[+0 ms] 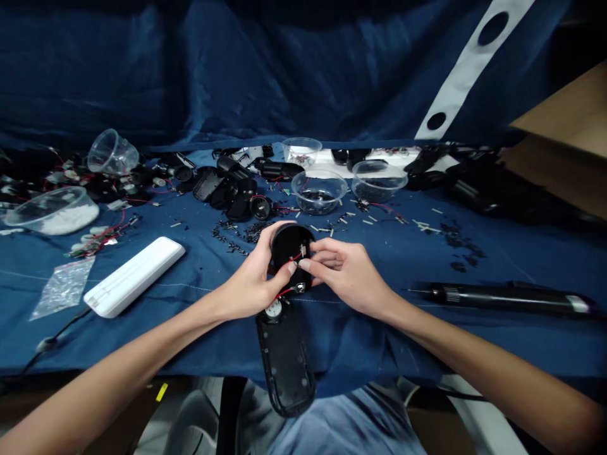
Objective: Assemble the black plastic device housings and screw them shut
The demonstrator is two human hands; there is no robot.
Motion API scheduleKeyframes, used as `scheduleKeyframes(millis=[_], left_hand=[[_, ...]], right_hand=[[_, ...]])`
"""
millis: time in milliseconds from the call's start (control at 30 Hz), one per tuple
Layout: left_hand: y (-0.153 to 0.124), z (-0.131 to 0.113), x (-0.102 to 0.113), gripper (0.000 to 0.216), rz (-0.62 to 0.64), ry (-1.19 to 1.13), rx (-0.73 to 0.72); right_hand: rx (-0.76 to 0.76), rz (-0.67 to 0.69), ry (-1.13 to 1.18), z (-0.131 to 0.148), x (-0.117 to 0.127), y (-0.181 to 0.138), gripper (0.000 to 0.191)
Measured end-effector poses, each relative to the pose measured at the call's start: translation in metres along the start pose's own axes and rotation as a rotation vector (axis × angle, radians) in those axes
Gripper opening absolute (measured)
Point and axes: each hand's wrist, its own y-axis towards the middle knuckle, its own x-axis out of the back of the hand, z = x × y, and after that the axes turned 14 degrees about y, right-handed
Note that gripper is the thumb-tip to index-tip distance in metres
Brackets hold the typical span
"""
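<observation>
My left hand (253, 278) grips a black round plastic part (290, 248) with red wires and a small metal piece, held just above the blue cloth. My right hand (344, 268) pinches at the wires and the small metal piece on that part's right side. Below the hands lies a long black oval shell (286, 361) with a small white round speaker (274, 309) at its top end; the red wire runs down towards it. The shell hangs over the table's front edge above my lap.
A black electric screwdriver (502, 297) lies to the right. A white flat box (135, 275) and a plastic bag (64, 287) lie left. Clear plastic bowls (319, 191) and black parts crowd the back. Small screws (237, 237) are scattered ahead of my hands. A cardboard box (564, 136) stands far right.
</observation>
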Motion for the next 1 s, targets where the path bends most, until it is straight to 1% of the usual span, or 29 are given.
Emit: scheduleKeyframes(millis=[100, 133, 200, 267, 333, 367, 400, 433, 467, 533, 567, 600, 667, 700, 733, 800, 867, 933, 1000], left_hand=[[0.006, 0.001, 0.005, 0.081, 0.043, -0.025, -0.043], [0.007, 0.001, 0.006, 0.085, 0.035, -0.031, -0.057], [0.009, 0.002, 0.006, 0.086, -0.007, -0.032, -0.073], [0.010, 0.003, 0.004, 0.081, -0.058, -0.005, -0.066], [0.010, 0.005, 0.002, 0.076, -0.109, 0.010, -0.020], [0.010, 0.005, 0.001, 0.073, -0.128, -0.005, 0.018], [0.010, 0.005, 0.000, 0.070, -0.141, -0.040, 0.062], [0.011, 0.005, 0.000, 0.067, -0.148, -0.087, 0.109], [0.011, 0.005, 0.000, 0.063, -0.155, -0.133, 0.151], [0.013, 0.004, -0.001, 0.055, -0.169, -0.189, 0.214], [0.013, 0.003, -0.001, 0.053, -0.180, -0.198, 0.238], [0.014, 0.003, -0.002, 0.051, -0.191, -0.201, 0.257], [0.014, 0.003, -0.003, 0.050, -0.196, -0.207, 0.281], [0.014, 0.003, -0.004, 0.051, -0.185, -0.214, 0.291], [0.013, 0.003, -0.005, 0.055, -0.169, -0.231, 0.297], [0.012, 0.005, -0.006, 0.063, -0.130, -0.282, 0.297], [0.011, 0.006, -0.005, 0.068, -0.106, -0.328, 0.274], [0.011, 0.005, -0.003, 0.070, -0.084, -0.346, 0.251], [0.011, 0.004, -0.002, 0.072, -0.052, -0.338, 0.225]], right_hand=[[-0.066, 0.001, 0.104, -0.001, 0.001, 0.003, 0.045], [-0.078, 0.003, 0.116, -0.002, 0.001, 0.004, 0.045], [-0.064, -0.001, 0.098, -0.002, 0.000, 0.003, 0.044], [0.041, -0.056, -0.012, 0.000, -0.001, 0.001, 0.038], [0.251, -0.150, -0.196, 0.005, -0.002, -0.004, 0.027], [0.361, -0.168, -0.275, 0.008, -0.003, -0.007, 0.022], [0.449, -0.139, -0.325, 0.011, -0.003, -0.010, 0.017], [0.502, -0.065, -0.341, 0.014, -0.004, -0.012, 0.015], [0.519, 0.039, -0.329, 0.016, -0.005, -0.014, 0.017], [0.482, 0.265, -0.273, 0.018, -0.008, -0.017, 0.027], [0.457, 0.354, -0.242, 0.018, -0.009, -0.017, 0.030], [0.443, 0.414, -0.209, 0.017, -0.011, -0.018, 0.028], [0.420, 0.467, -0.122, 0.015, -0.015, -0.017, 0.016], [0.381, 0.461, -0.060, 0.014, -0.017, -0.017, 0.010], [0.311, 0.435, 0.017, 0.013, -0.018, -0.017, 0.009], [0.114, 0.333, 0.203, 0.012, -0.020, -0.015, 0.011], [-0.060, 0.202, 0.359, 0.012, -0.020, -0.014, 0.018], [-0.137, 0.084, 0.426, 0.013, -0.018, -0.011, 0.026], [-0.161, 0.013, 0.416, 0.014, -0.016, -0.009, 0.031]])
